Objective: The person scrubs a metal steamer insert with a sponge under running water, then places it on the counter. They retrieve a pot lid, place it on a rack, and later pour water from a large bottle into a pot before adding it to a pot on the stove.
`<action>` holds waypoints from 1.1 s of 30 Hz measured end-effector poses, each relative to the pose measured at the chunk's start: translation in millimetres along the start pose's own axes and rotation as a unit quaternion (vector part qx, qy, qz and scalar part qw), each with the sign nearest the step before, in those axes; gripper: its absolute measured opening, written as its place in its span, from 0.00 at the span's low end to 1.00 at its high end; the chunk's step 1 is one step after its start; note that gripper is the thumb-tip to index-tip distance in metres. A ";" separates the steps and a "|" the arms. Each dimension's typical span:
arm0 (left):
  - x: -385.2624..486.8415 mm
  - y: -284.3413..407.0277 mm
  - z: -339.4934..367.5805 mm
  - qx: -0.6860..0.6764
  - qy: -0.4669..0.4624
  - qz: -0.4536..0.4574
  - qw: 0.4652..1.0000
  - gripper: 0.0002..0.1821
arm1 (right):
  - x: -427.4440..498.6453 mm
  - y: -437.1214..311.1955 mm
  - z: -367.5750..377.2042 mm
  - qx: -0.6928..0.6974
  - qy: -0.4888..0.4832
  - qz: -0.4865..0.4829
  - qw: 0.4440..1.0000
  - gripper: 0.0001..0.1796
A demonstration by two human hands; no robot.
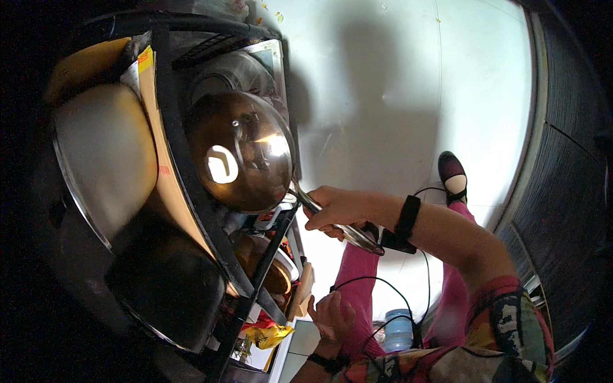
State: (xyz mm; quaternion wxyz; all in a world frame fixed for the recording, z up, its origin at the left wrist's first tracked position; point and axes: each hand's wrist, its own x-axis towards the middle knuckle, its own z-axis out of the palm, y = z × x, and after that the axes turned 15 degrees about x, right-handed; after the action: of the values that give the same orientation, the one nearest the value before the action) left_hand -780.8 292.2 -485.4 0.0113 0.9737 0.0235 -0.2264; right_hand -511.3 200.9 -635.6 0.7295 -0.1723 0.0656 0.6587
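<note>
My right hand (335, 210) is closed around the long metal handle (357, 237) of a round, shiny wok or deep pan (239, 158). The pan is held beside a dark metal rack frame (179, 158), its reflective surface facing up towards me; whether this is its inside or its underside I cannot tell. Lower in the picture, my left hand (333, 316) is raised in front of my leg with its fingers loosely curled and apart, holding nothing. Black bands are on both wrists.
The rack holds a large pan-like vessel (105, 158), cardboard (179, 206), bowls (278, 277) and a yellow plastic bag (268, 335). Black cables (426, 282) hang between my arms and legs. A blue water bottle (398, 330) stands on the floor. A dark panelled surface (574, 191) rises at right.
</note>
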 end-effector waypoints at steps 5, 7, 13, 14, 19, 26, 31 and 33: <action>7.2 -6.3 -0.6 -0.006 0.000 0.004 1.000 0.20 | 41.5 -11.3 8.6 -0.033 -0.040 -0.035 0.998 0.14; 8.5 -9.4 -2.2 -0.021 -0.007 -0.004 1.000 0.20 | 58.7 -16.7 13.2 -0.005 -0.070 -0.045 0.997 0.13; 12.4 -12.7 -2.6 -0.017 -0.005 -0.005 1.000 0.19 | 100.3 -27.7 15.3 -0.040 -0.075 -0.038 0.996 0.10; 12.9 -13.4 -3.1 -0.016 -0.001 -0.003 1.000 0.19 | 105.8 -28.6 16.4 -0.026 -0.077 -0.035 0.996 0.10; 16.3 -13.9 -5.4 -0.038 -0.015 -0.008 0.999 0.18 | 127.3 -33.0 19.9 -0.037 -0.076 -0.019 0.996 0.09; 24.7 -12.7 -9.0 -0.046 -0.015 -0.020 0.999 0.16 | 151.6 -16.6 23.6 0.000 -0.081 -0.043 0.996 0.13; 26.1 -12.6 -9.8 -0.054 -0.016 -0.033 0.998 0.15 | 169.2 15.2 22.8 -0.050 -0.065 -0.069 0.994 0.07; 25.7 -13.4 -9.4 -0.058 -0.017 -0.036 0.998 0.15 | 176.4 27.7 23.0 -0.024 -0.050 -0.060 0.997 0.06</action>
State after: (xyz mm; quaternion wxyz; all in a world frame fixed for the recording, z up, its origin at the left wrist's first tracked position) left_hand -754.3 307.0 -488.5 0.0600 0.9660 0.0719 -0.2410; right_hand -519.8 376.2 -675.6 0.7659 -0.1598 0.0026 0.6227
